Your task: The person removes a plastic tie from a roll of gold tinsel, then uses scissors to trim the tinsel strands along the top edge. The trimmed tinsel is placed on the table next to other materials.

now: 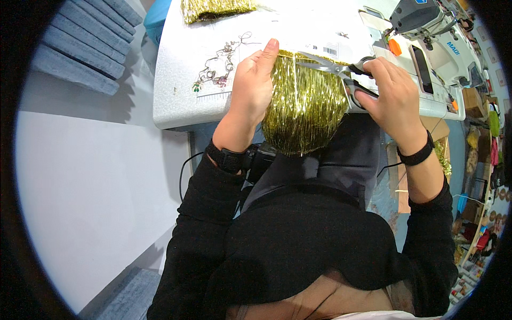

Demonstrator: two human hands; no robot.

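My left hand pinches the upper left corner of a gold tinsel fringe, thumb on top. The strands hang over the table's front edge above my lap. A pair of scissors with black handles is in my right hand, its blades apart and pointing left. They lie across the fringe just below its gold top band. A thin pale strip runs down the strands near the blades. Whether the blades touch the fringe I cannot tell.
A white sewing machine with a grey head stands at the right of the white table. Tangled dark thread lies on the left. Another gold fringe piece rests at the back. Grey-blue padded panels are at upper left.
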